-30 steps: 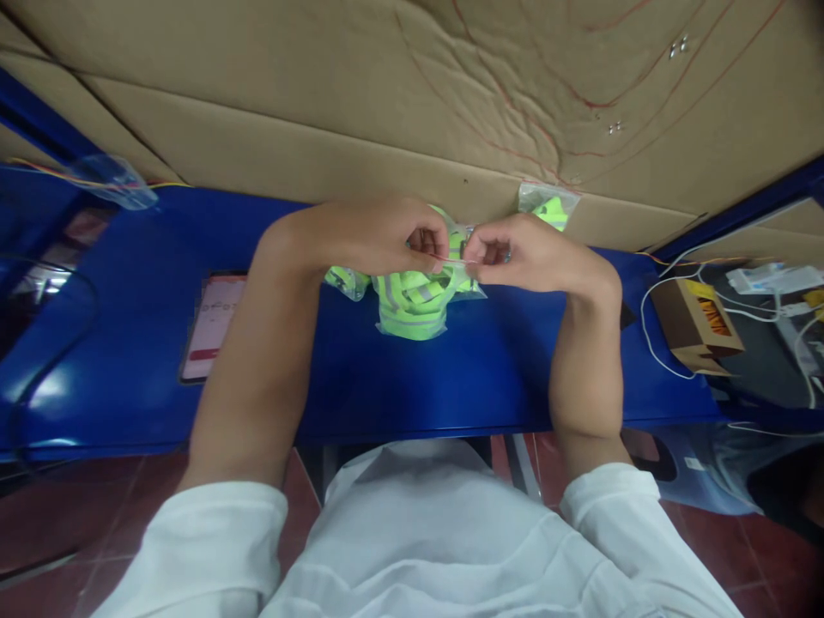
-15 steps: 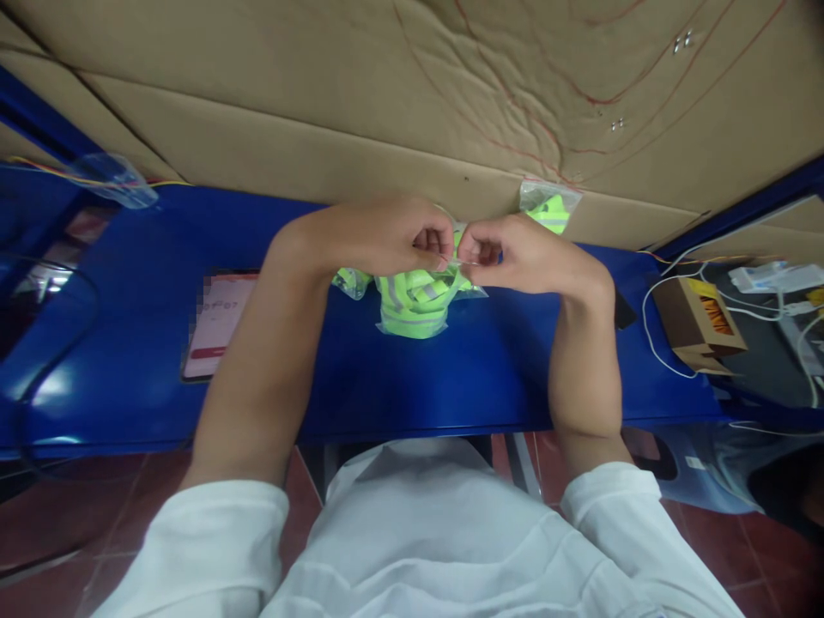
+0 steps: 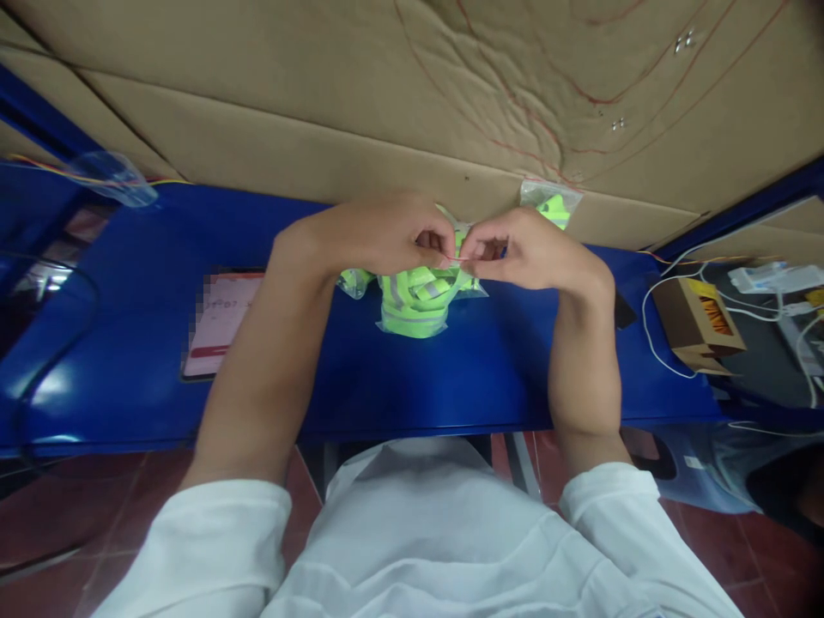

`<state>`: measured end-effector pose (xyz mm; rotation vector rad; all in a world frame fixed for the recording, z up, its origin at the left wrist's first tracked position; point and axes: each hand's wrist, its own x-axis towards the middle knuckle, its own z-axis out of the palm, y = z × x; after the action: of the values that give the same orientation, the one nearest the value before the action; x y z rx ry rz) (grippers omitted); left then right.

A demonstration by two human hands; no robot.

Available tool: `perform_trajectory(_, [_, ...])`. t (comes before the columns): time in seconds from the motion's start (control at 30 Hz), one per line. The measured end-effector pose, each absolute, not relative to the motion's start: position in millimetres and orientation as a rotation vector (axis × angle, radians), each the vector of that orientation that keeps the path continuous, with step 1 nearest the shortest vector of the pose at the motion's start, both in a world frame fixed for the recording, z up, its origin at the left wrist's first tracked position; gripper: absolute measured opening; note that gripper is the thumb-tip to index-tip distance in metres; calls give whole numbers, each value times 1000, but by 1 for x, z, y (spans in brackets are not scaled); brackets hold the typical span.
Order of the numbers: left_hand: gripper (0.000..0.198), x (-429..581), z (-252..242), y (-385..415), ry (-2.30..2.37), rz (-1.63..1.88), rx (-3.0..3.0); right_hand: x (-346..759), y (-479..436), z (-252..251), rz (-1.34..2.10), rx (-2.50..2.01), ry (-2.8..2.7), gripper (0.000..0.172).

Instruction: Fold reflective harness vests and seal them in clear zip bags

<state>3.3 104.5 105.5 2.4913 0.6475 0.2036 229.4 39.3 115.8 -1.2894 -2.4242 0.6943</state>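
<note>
A clear zip bag (image 3: 415,311) with folded fluorescent yellow-green fabric and silvery grey strips lies on the blue table. The red-lined mouth of the bag stretches between my fingertips. My left hand (image 3: 412,236) pinches one end of that edge, thumb against curled fingers. At the other end my right hand (image 3: 508,245) pinches it the same way, a small gap apart. A second bag with the same bright material (image 3: 356,281) shows in part below my left hand. Another clear bag (image 3: 554,202) leans at the panel behind my right hand.
On the blue table (image 3: 399,386), a tablet (image 3: 222,330) lies left, partly behind my forearm. A dark flat object (image 3: 624,311) is by my right forearm. Further right are an open cardboard box (image 3: 692,326) and white cables. A clear plastic cup (image 3: 119,180) lies far left. A brown panel (image 3: 289,120) stands behind.
Both hands stay at the bag's mouth, with only slight finger movement. The red line between the fingertips now shows straighter and more plainly.
</note>
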Motion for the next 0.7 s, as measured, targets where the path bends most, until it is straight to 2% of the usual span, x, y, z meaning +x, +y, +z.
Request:
perform_trajectory(0.27, [18,3,102,106,633,327,2524,227,44,108,643,-1283,-2405,14])
perform_trajectory(0.6, [28,-10,109,107,639,247,2409,234,46,103,695,-1216,-2434,20])
perform_trajectory(0.7, [25,-14,110,108,639,271,2407,235,43,103,690,-1226,-2428,19])
